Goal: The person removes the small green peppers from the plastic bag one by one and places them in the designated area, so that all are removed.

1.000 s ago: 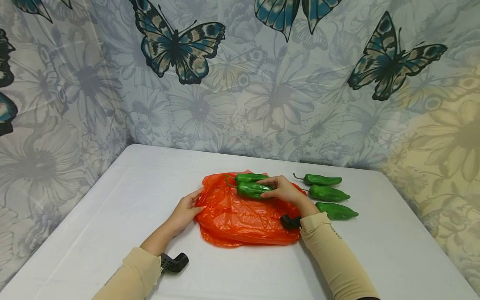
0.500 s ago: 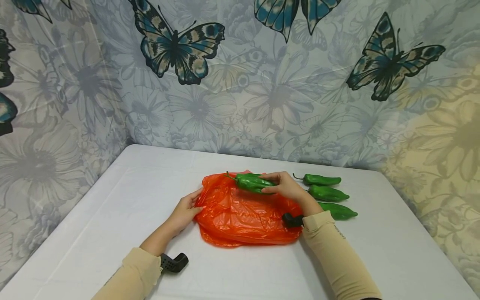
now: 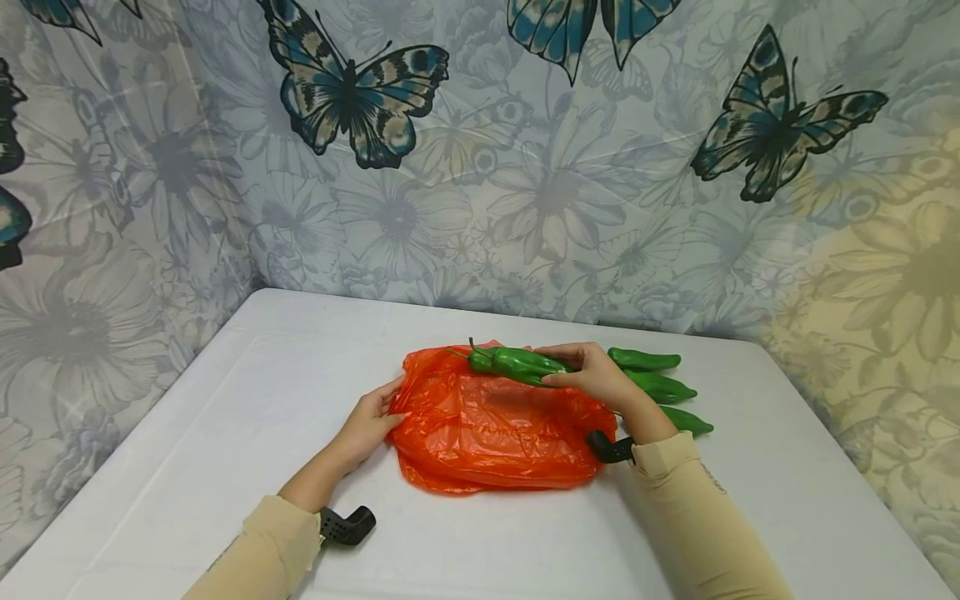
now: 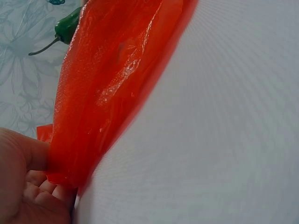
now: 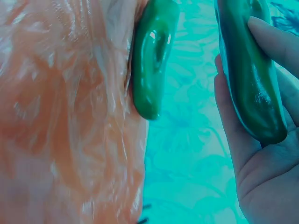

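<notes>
A green pepper (image 3: 528,365) in the right hand (image 3: 600,375), a red bag (image 3: 502,433) in the left hand (image 3: 371,425)

The green pepper is over the far part of the red bag, at twelve o'clock from its middle, with its stem end pointing roughly toward nine. The right hand pinches its other end between thumb and fingers. Whether the pepper touches the bag, I cannot tell.

Close by, the second pepper (image 5: 152,70) lies against the bag in the right wrist view; in the head view it is mostly hidden.

The bag, thin and crinkled, lies on the white counter (image 3: 225,433). The left hand pinches its edge at nine o'clock, thumb on top and fingers curled underneath.

From two to three o'clock of the bag, three more green peppers lie in a row on the counter: the far pepper (image 3: 643,360), the middle pepper (image 3: 662,388) and the near pepper (image 3: 690,422). The right hand and wrist partly cover them.

Both arms come in from the near side, the left from seven o'clock and the right from five, in beige sleeves (image 3: 697,508) with a black device (image 3: 348,527) at each wrist. Beyond the counter, at twelve o'clock, hangs a flowered cloth (image 3: 555,208) printed with blue butterflies (image 3: 348,100).
</notes>
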